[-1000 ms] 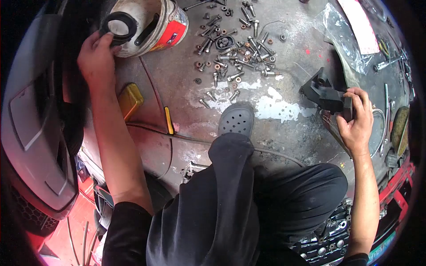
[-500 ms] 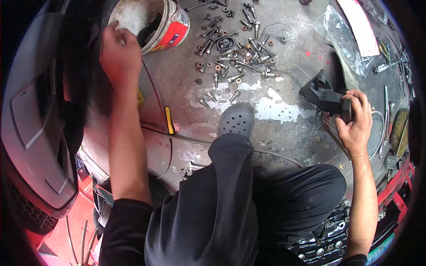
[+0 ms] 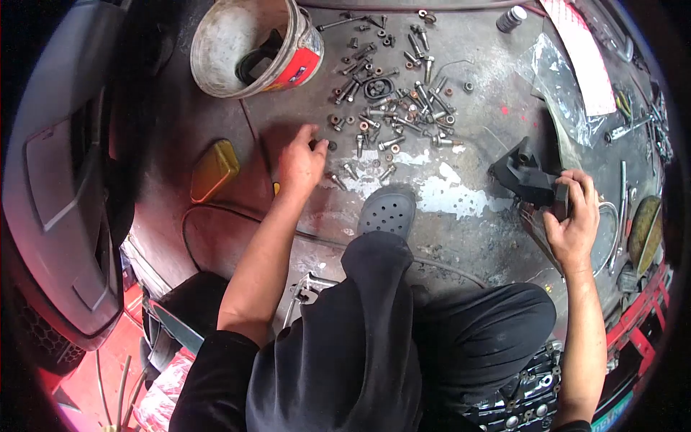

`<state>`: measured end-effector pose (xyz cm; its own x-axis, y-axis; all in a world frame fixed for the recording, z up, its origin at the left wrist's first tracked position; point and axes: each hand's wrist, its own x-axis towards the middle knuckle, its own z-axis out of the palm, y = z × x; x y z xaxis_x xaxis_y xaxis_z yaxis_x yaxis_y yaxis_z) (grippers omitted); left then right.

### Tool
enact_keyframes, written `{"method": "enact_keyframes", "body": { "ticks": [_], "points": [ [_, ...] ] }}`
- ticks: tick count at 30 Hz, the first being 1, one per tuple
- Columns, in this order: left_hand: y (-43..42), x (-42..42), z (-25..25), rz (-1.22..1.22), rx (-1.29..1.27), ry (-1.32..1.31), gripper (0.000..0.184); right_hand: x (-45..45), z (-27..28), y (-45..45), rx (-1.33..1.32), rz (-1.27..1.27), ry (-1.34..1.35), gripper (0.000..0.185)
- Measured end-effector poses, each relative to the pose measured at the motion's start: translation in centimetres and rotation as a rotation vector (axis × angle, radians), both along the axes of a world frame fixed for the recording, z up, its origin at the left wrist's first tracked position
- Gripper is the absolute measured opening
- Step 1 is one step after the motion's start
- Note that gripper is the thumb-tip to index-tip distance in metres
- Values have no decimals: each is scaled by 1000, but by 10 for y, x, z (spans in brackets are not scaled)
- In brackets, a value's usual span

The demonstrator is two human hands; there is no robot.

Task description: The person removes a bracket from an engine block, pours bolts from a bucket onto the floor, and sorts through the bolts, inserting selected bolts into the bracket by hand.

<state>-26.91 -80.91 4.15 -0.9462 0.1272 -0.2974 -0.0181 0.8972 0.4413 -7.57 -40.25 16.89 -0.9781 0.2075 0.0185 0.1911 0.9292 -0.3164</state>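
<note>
My left hand hovers at the left edge of a spread of loose bolts and nuts on the floor. Its thumb and index finger are apart, close to a small dark nut; I see nothing held. On the right, my right hand is closed around the end of a black angular plastic part, which lies near the floor. Among the bolts sits a small black oval piece.
A dirty white bucket with dark items inside stands upper left. Nearby are a yellow container and a hose crossing the floor. Clear plastic, a small black bottle and wrenches lie right. A car bumper borders the left.
My left hand has moved from beside the bucket rightward and down to the edge of the bolts. My right hand keeps its hold on the black plastic part. The view has shifted slightly.
</note>
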Motion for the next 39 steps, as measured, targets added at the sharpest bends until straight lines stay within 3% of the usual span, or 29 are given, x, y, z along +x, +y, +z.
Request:
{"method": "enact_keyframes", "body": {
  "ticks": [6,8,14,16,18,20,22,26,30,33,37,39],
  "points": [
    [25,-27,-1,-55,1,33,35,0,1,0,13,0,-9,45],
    [35,-36,-5,-122,105,116,32,0,0,0,14,-7,-10,45],
    [82,-63,-21,-316,103,334,29,0,0,0,17,-12,-2,46],
    [93,-72,-25,-332,52,311,28,-1,0,-1,13,-13,-6,46],
    [100,-75,-27,-402,-39,126,26,-1,2,-1,23,-6,-1,47],
    [101,-72,-30,-387,-20,172,24,-1,2,-1,20,-15,-9,47],
    [98,-74,-31,-260,63,15,24,-1,2,-1,17,-30,-21,48],
    [92,-70,-13,-196,188,-13,25,-1,3,-1,19,-24,-25,48],
    [87,-64,-2,-499,116,414,18,-1,2,-1,7,-33,-29,49],
    [83,-65,-1,-569,66,494,18,-1,3,-2,3,-35,-30,48],
    [82,-66,4,-554,136,582,19,-2,2,-2,9,-30,-24,47],
    [78,-66,12,-376,262,608,20,-1,2,-2,12,-31,-23,46]
  ]
}}
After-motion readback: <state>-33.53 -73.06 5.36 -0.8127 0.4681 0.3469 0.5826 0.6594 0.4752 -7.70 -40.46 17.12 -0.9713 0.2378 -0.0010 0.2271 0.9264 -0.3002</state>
